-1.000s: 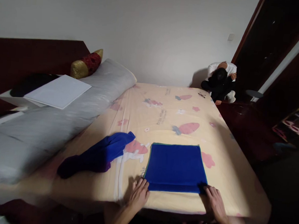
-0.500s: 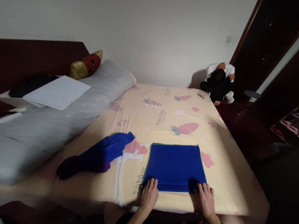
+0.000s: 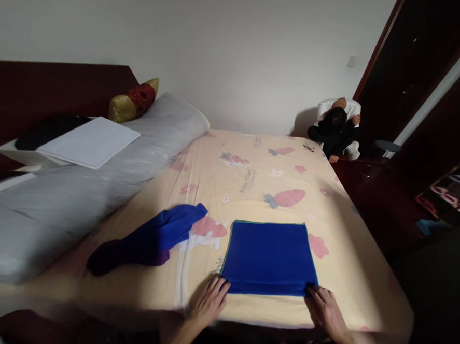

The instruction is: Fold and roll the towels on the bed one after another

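Beside the left edge of the flat blue cloth [image 3: 269,257], a few dark printed letters [image 3: 219,265] show on the patterned bedsheet [image 3: 247,207], apparently ending in "it", with the left hand just below them. Farther off, 2 fainter patches of script, near the printed carrots, are too small to read. The cloth lies on the near part of the bed, a narrow band along its near edge. The left hand [image 3: 209,300] has its fingertips at the near left corner and the right hand [image 3: 327,310] at the near right; both have fingers held close together, though I cannot tell whether they pinch the fabric. Well to the left, a crumpled blue-purple cloth [image 3: 156,235] lies clear of it. Gray bedding [image 3: 154,141] fills the far left, carrying a blank white board [image 3: 89,141] and a red-and-gold pillow [image 3: 135,101]. Thin dark glasses [image 3: 309,148] sit at the far right corner, with a crouching person [image 3: 336,124] beyond and a round stool [image 3: 387,146] farther right.
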`<state>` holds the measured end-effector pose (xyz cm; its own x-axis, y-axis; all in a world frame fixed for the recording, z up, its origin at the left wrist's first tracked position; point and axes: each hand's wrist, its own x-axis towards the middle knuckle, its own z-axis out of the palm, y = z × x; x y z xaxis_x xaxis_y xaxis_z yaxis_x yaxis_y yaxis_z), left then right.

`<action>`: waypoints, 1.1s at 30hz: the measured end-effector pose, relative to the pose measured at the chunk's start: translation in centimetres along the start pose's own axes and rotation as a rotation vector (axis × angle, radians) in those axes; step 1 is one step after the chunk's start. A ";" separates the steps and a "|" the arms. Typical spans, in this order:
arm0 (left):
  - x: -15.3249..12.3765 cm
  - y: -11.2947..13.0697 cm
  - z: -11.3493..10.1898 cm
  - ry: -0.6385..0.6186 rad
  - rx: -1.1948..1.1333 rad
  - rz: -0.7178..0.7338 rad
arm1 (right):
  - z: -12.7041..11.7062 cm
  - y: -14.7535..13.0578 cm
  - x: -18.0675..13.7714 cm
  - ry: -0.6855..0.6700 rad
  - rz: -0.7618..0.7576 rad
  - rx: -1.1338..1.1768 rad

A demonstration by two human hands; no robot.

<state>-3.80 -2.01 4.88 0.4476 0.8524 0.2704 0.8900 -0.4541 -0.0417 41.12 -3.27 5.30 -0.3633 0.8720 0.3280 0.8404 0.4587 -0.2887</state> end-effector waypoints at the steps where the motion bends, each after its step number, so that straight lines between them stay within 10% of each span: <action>1: 0.0 -0.4 -0.2 -0.003 -0.009 0.015 | 0.1 0.4 -0.1 -0.008 -0.009 -0.005; 11: 2.6 -0.7 -4.0 -0.038 -0.233 -0.037 | -1.7 0.2 2.3 -0.098 0.048 -0.065; 18: 2.8 -2.2 -4.3 -0.350 -0.511 -0.298 | -3.7 0.4 2.9 -0.354 0.167 0.165; 25: 3.0 -3.5 -3.5 -0.355 -0.501 -0.406 | -1.1 2.9 1.2 -0.154 0.280 0.068; 33: 4.8 5.9 -2.9 -0.127 -0.301 -0.385 | 3.6 -4.8 3.8 0.057 0.141 -0.050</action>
<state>3.31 -1.34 8.69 0.1155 0.9891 0.0918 0.9363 -0.1393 0.3225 34.24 -1.51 4.68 -0.2184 0.9153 0.3384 0.9009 0.3224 -0.2906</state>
